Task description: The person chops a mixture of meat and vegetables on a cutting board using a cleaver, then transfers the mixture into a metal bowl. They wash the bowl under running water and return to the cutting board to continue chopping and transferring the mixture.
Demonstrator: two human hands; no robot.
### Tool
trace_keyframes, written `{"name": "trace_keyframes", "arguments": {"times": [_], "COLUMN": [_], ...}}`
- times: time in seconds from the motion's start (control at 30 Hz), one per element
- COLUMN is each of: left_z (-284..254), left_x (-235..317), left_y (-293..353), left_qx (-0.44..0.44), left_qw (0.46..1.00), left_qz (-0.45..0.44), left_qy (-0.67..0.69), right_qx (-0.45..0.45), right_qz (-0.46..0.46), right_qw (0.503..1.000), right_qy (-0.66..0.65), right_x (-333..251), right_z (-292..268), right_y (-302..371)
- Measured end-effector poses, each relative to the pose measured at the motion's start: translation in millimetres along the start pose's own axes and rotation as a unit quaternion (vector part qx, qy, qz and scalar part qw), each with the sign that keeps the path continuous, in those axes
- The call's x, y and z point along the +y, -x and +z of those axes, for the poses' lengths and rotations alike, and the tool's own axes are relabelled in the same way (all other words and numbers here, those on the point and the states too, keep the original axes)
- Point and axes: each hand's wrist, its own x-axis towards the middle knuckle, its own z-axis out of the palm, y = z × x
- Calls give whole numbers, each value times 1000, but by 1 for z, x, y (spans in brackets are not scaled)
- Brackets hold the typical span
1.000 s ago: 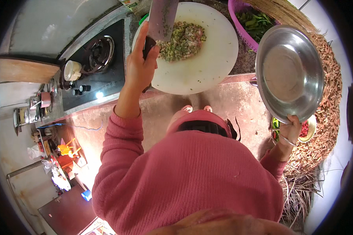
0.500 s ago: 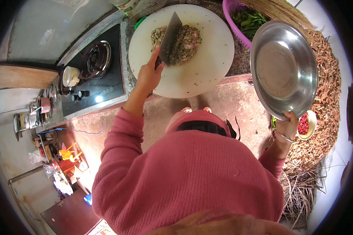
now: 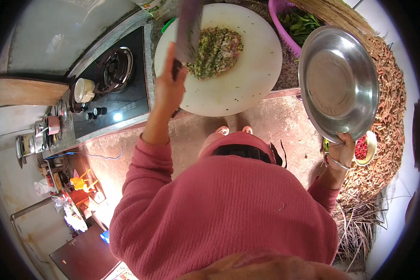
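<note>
My left hand (image 3: 171, 91) is closed around the dark handle of a cleaver (image 3: 189, 35). Its broad blade, smeared by motion, stands over the left part of a round white cutting board (image 3: 259, 74). Beside the blade lies a mound of minced meat flecked with chopped greens (image 3: 219, 51). On the right, my right hand (image 3: 341, 151) grips the near rim of a large steel basin (image 3: 329, 88), tilted so that its bare inside shows. A bracelet circles that wrist.
A black gas stove (image 3: 121, 95) with a lidded pot (image 3: 84, 90) is on the left. Behind the basin stands a purple basket (image 3: 279, 23) of green leaves (image 3: 303, 28). A bowl (image 3: 371, 148) of red peppers (image 3: 360, 148) sits below the basin, against stacked firewood (image 3: 389, 93).
The cleaver has moved left off the mince, which now shows fully in a more compact mound. My left hand has shifted slightly left with it. My right hand and the basin stay nearly still.
</note>
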Motion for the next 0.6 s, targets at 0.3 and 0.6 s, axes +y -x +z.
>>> {"name": "trace_keyframes", "arguments": {"times": [0.3, 0.6], "left_z": [-10, -10], "left_x": [-2, -5], "left_y": [1, 0], "left_qx": [6, -38], "left_qw": [999, 993], "left_qz": [26, 81], "left_qy": [21, -76], "right_qx": [4, -15], "right_qz": [9, 5], "right_qw": [1000, 1000], "right_qy": [-9, 11], "right_x": [3, 6], "right_z": [5, 12], "right_y": [4, 12]}}
